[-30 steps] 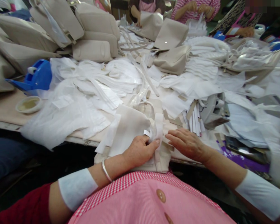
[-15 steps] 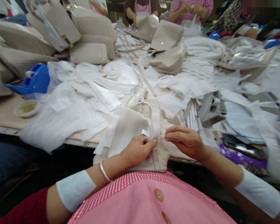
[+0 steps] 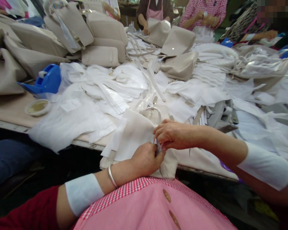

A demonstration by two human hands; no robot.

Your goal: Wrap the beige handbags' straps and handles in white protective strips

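Note:
A cream handbag (image 3: 170, 166) lies at the table's front edge, against my apron. Its flap (image 3: 135, 135), pale and sheet-like, is spread to the left with white paper beside it. My left hand (image 3: 147, 158) is closed on the bag's edge, thumb on the near side. Just above it, my right hand (image 3: 169, 135) has its fingers bent together at the bag, beside a small white tag (image 3: 156, 141). What those fingertips hold, if anything, is hidden. The bag's curved handle (image 3: 156, 109) stands up behind my right hand.
White wrapping sheets (image 3: 86, 105) cover much of the table. Beige bags (image 3: 105, 32) are piled at the back left. A blue tape dispenser (image 3: 46, 80) and a shallow dish (image 3: 37, 107) sit at left, a grey dispenser (image 3: 222, 115) at right. Co-workers stand across the table.
My right hand has moved left onto the bag, close above my left hand. My left hand still grips the bag. The whole view has shifted slightly.

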